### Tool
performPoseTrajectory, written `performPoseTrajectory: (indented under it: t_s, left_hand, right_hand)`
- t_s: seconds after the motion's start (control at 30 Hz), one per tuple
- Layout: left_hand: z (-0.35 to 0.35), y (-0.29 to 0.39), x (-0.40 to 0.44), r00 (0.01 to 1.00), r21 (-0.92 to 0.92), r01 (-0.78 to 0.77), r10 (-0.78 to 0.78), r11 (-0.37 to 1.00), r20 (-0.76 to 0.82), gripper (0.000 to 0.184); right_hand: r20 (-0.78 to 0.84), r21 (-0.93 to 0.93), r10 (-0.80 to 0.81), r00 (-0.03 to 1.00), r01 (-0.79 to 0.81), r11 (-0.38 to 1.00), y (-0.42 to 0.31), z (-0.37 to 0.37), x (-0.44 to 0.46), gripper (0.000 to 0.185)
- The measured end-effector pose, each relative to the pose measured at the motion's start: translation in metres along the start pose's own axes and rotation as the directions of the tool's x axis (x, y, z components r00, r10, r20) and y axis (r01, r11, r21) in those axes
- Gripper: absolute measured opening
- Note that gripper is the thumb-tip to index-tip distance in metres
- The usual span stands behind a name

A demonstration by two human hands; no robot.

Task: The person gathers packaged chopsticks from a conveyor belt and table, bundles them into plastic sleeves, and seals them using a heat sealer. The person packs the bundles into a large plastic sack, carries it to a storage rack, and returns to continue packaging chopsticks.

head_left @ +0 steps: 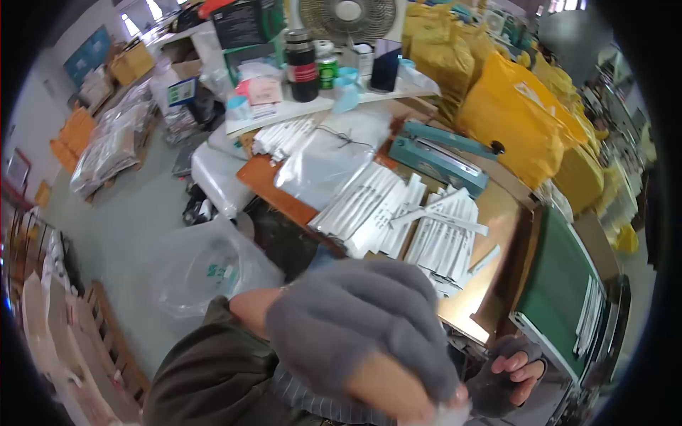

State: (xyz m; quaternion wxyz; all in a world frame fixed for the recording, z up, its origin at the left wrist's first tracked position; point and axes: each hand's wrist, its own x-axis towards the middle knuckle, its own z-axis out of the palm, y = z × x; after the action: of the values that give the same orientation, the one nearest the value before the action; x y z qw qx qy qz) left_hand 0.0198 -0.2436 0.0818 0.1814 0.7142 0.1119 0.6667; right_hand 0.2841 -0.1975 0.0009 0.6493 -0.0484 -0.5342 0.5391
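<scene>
My left hand (362, 326), in a grey fingerless glove, is raised close to the camera and blurred. Its fingers are bent closed, and a whitish bit (455, 414) shows at the thumb, too blurred to name. Lower right, my right hand (508, 376) wears the same kind of glove. Its fingers are curled in, and whatever they may hold is hidden. Beyond the hands, stacks of printed white strips (444, 238) lie on the wooden table (508, 231), with more white strips (369, 202) beside them. Clear plastic bags (330, 160) lie behind.
A teal bar sealer (440, 156) stands at the table's back. A shelf (323, 106) carries a thermos (302, 65), a can, a phone and a fan (348, 18). Yellow sacks (518, 117) fill the back right. A green board (561, 284) with strips is at right; a plastic bag (209, 266) hangs left.
</scene>
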Motion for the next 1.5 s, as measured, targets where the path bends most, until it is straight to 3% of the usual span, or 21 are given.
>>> performPoseTrajectory:
  t_s: [0.17,0.27,0.3,0.37,0.53,0.67,0.7,0.77,0.87,0.9,0.93,0.97,1.0,1.03,1.07,1.1,1.2,1.3,1.33,1.4,1.5]
  left_hand:
    - [0.008,0.048,0.025,0.929,-0.293,0.366,-0.363,0.883,0.065,0.015]
    - [0.02,0.052,0.018,0.93,-0.267,0.319,-0.355,0.91,-0.098,0.015]
    - [0.026,0.052,0.016,0.925,-0.256,0.292,-0.34,0.922,-0.168,0.016]
    - [0.041,0.052,0.012,0.906,-0.235,0.239,-0.303,0.942,-0.295,0.016]
    - [0.071,0.046,0.003,0.784,-0.224,0.097,-0.213,0.97,-0.583,0.019]
    - [0.056,0.053,-0.006,0.848,-0.245,0.263,-0.344,0.933,-0.402,0.019]
    - [0.051,0.049,-0.009,0.843,-0.18,0.296,-0.345,0.938,-0.412,0.019]
    - [0.042,0.037,-0.014,0.85,-0.065,0.35,-0.346,0.934,-0.397,0.019]
    - [0.026,0.014,-0.022,0.893,0.019,0.358,-0.337,0.933,-0.298,0.021]
    - [0.022,0.007,-0.024,0.901,0.023,0.359,-0.34,0.933,-0.27,0.022]
    - [0.019,0.002,-0.026,0.905,0.027,0.363,-0.346,0.931,-0.249,0.023]
    - [0.027,0.001,-0.026,0.968,0.569,0.227,-0.117,0.79,-0.224,0.019]
    - [0.054,-0.006,-0.019,0.754,0.51,0.384,0.057,0.77,-0.654,0.028]
    - [0.03,0.004,-0.013,0.751,0.459,0.388,0.014,0.799,-0.66,0.028]
    - [-0.021,0.02,-0.01,0.77,-0.084,0.585,-0.585,0.807,-0.256,0.016]
    - [-0.048,0.024,-0.011,0.572,-0.414,0.811,-0.707,0.413,0.416,0.009]
    - [-0.087,0.056,-0.075,0.608,-0.531,0.764,-0.686,0.367,0.4,0.009]
    - [-0.034,0.133,-0.129,0.669,-0.611,0.701,-0.635,0.367,0.386,0.01]
    - [-0.106,0.219,-0.22,0.688,-0.639,0.681,-0.612,0.357,0.391,0.011]
    - [-0.038,0.135,-0.148,0.722,-0.673,0.647,-0.572,0.359,0.389,0.011]
    - [-0.021,0.132,-0.148,0.758,-0.72,0.603,-0.531,0.345,0.38,0.013]
  right_hand:
    - [0.264,0.128,0.028,0.964,-0.064,0.99,0.001,-0.029,0.005,0.019]
    - [0.121,0.031,-0.028,0.992,0.024,0.999,0.001,-0.015,-0.006,0.045]
    - [0.125,0.036,-0.021,0.992,0.017,0.999,0.0,-0.004,-0.006,0.045]
    - [-0.138,-0.151,-0.112,0.984,0.091,0.984,0.002,0.019,-0.002,0.025]
    - [-0.13,-0.122,-0.124,0.984,0.108,0.987,0.003,0.012,-0.008,0.024]
    - [-0.069,-0.122,-0.171,0.983,0.162,0.979,0.015,0.007,-0.002,0.025]
    - [-0.111,-0.103,-0.243,0.964,0.232,0.967,0.016,0.006,-0.002,0.025]
    - [-0.209,-0.23,-0.069,0.975,0.019,0.973,0.001,0.01,-0.011,0.026]
    - [-0.042,-0.198,0.049,0.998,-0.057,0.979,0.001,-0.023,-0.021,0.021]
    - [-0.1,-0.175,0.109,0.989,-0.125,0.977,0.001,-0.026,-0.032,0.022]
    - [-0.134,-0.21,-0.006,0.991,-0.022,0.977,0.004,0.005,-0.014,0.024]
    - [0.028,-0.27,0.088,0.996,-0.077,0.96,-0.003,-0.003,-0.015,0.022]
    - [0.021,-0.263,0.066,0.998,-0.058,0.963,0.0,0.002,-0.011,0.023]
    - [-0.052,-0.311,0.062,0.997,-0.075,0.947,-0.002,0.014,-0.01,0.023]
    - [-0.072,-0.314,0.036,0.997,-0.057,0.948,-0.002,0.013,-0.008,0.027]
    - [-0.081,-0.31,0.016,0.997,-0.041,0.95,-0.002,0.01,-0.005,0.031]
    - [-0.102,-0.237,0.001,0.995,-0.025,0.971,0.003,0.008,-0.008,0.031]
    - [-0.11,-0.262,-0.007,0.994,-0.022,0.965,0.005,0.006,-0.008,0.03]
    - [-0.128,-0.298,0.016,0.992,-0.054,0.953,0.003,0.005,-0.011,0.029]
    - [-0.132,-0.284,0.022,0.991,-0.059,0.957,0.003,0.003,-0.009,0.029]
    - [-0.142,-0.257,0.037,0.989,-0.073,0.964,0.003,-0.001,-0.008,0.027]
